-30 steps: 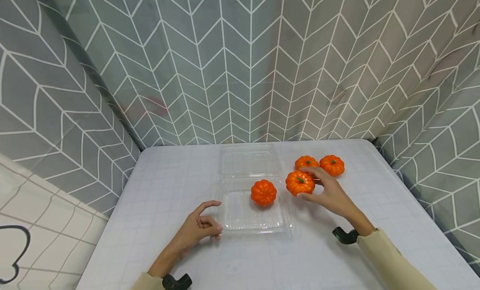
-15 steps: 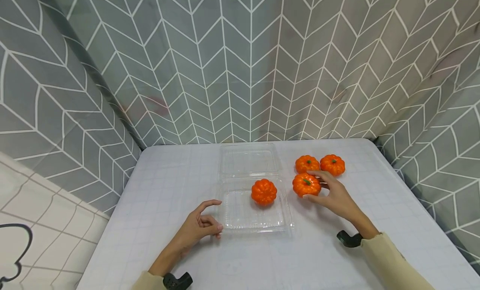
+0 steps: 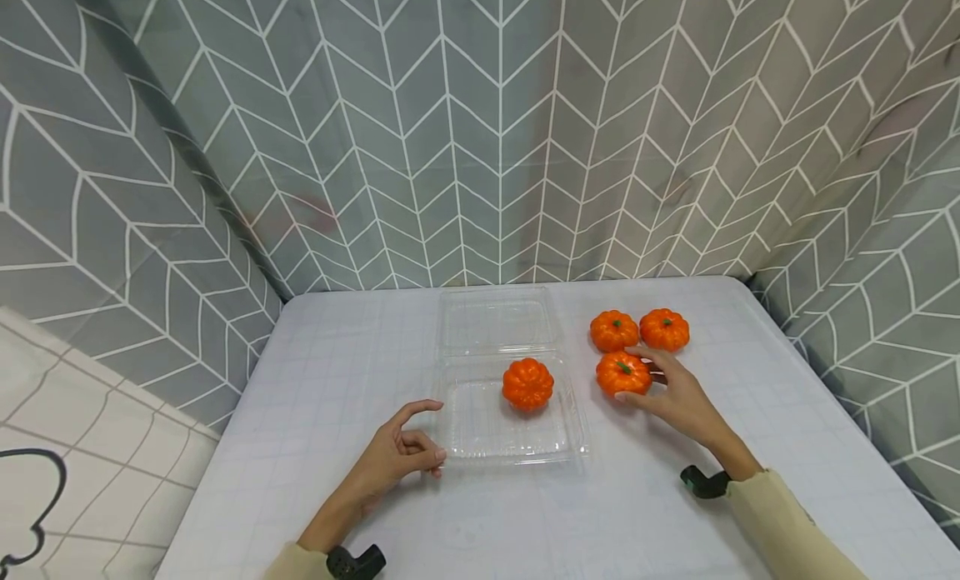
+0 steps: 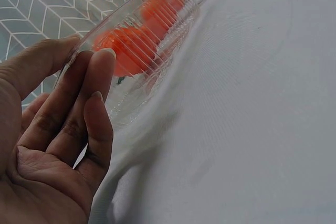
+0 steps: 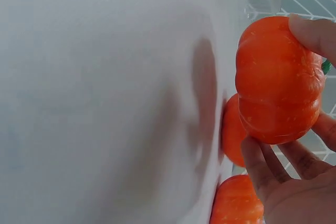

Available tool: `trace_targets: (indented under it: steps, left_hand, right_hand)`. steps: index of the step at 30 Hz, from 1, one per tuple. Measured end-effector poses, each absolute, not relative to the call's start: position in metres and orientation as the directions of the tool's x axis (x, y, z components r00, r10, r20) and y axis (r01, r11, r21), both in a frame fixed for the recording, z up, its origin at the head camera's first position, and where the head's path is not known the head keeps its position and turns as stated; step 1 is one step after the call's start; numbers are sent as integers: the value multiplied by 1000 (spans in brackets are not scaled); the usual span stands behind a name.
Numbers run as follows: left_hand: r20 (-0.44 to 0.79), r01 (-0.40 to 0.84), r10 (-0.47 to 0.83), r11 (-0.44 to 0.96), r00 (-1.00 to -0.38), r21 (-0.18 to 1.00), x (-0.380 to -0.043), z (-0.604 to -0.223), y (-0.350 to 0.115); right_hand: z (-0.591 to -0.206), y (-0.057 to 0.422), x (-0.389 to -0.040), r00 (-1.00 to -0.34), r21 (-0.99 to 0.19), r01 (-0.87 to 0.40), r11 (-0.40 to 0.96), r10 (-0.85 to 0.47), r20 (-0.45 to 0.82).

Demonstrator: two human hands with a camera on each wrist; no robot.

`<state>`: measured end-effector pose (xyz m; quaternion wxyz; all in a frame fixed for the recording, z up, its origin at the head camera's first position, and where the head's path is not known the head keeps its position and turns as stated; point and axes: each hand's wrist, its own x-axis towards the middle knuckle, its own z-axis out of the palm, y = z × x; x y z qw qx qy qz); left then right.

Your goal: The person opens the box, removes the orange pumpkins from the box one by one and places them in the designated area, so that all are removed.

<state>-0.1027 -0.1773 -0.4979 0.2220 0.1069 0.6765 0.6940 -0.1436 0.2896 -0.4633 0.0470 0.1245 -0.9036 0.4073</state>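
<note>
My right hand [image 3: 678, 398] holds a small orange toy pumpkin [image 3: 623, 374], thumb on the near side and fingers on the far side. Its green stem points up in the head view, and a shadow lies under it in the right wrist view [image 5: 278, 82]. A clear plastic clamshell container [image 3: 480, 434] lies with its lid [image 3: 497, 323] folded back. Inside it another pumpkin [image 3: 527, 385] sits upside down, its stem showing below in the left wrist view. My left hand [image 3: 393, 455] pinches the container's left rim, with fingertips against the plastic [image 4: 107, 59].
Two more orange pumpkins, one [image 3: 613, 331] and another [image 3: 664, 329], stand side by side just behind my right hand. The white cloth-covered table [image 3: 337, 347] ends at a grey patterned curtain [image 3: 480, 147] at the back.
My right hand has carried its pumpkin to the right, away from the container's edge and close in front of the two other pumpkins. The left hand and container have stayed put.
</note>
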Motion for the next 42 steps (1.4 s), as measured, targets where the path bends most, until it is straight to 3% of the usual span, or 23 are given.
trace_targets:
  steps: [18, 42]
  left_hand:
    - [-136, -154, 462, -2, -876, 988, -102, -496, -177]
    - [-145, -160, 452, 4, -880, 987, -102, -497, -176]
  right_hand:
    - [-477, 302, -146, -984, -718, -172, 675, -149, 96]
    - [-471, 302, -149, -985, -776, -104, 623, -170, -4]
